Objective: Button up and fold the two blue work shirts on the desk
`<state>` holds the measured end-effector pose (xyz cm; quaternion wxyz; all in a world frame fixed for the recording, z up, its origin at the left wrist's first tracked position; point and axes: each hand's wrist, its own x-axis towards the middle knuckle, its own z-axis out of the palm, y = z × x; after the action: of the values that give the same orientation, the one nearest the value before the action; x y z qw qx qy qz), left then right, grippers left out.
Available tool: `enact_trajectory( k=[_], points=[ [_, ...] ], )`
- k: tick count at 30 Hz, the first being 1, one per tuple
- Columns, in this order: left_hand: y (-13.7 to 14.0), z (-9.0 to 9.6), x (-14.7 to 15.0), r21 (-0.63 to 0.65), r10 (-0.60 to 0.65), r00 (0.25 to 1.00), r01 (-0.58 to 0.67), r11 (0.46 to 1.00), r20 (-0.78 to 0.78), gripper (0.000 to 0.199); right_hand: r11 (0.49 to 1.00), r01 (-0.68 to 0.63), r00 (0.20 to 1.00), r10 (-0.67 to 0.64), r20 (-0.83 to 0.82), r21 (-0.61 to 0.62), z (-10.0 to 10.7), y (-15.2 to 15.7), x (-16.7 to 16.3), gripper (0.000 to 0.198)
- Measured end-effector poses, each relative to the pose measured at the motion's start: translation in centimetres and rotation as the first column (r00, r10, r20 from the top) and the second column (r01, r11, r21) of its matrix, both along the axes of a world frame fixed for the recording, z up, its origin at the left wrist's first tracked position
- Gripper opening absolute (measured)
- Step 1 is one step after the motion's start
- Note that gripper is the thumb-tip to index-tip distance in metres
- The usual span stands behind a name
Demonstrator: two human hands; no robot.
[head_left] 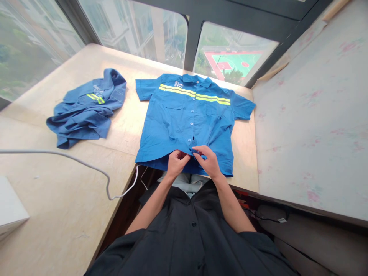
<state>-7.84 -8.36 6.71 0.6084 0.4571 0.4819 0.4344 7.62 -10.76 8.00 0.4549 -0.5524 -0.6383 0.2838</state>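
Note:
A blue short-sleeved work shirt [175,119] lies face up on the wooden tabletop, collar toward the window. Yellow and grey reflective stripes cross its chest, and several buttons run down the front, fastened above the hem. My left hand [177,161] pinches the left front edge near the bottom of the placket. Close beside it, my right hand [207,160] grips the other front edge between thumb and fingers, where the cloth is lifted and folded. The lowest button is hidden by my fingers.
A second blue work shirt [89,107] lies crumpled at the left. A white cable [94,168] loops across the table and over its front edge. At the far left is a white box [11,207]. Windows border the back, a papered wall [310,115] the right.

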Motion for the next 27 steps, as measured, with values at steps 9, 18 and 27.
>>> enact_trajectory(
  k=[9, 18, 27],
  points=[
    [0.3, -0.9, 0.5, 0.05, 0.02, 0.999, -0.022, 0.999, 0.042, 0.013, 0.994, 0.02, 0.98, -0.042, 0.195, 0.111, -0.3, -1.0, 0.0, 0.026],
    [-0.1, -0.9, 1.0, 0.008, 0.045, 0.992, -0.046, 0.999, 0.119, 0.02, 0.981, 0.135, 0.948, -0.17, 0.269, 0.142, 0.0, -1.0, -1.2, 0.022],
    [0.0, -1.0, 0.8, -0.012, -0.001, 0.995, 0.003, 1.0, 0.103, 0.023, 0.963, 0.249, 0.968, -0.244, 0.051, -0.102, -1.1, -0.8, -1.3, 0.022]
  ],
)
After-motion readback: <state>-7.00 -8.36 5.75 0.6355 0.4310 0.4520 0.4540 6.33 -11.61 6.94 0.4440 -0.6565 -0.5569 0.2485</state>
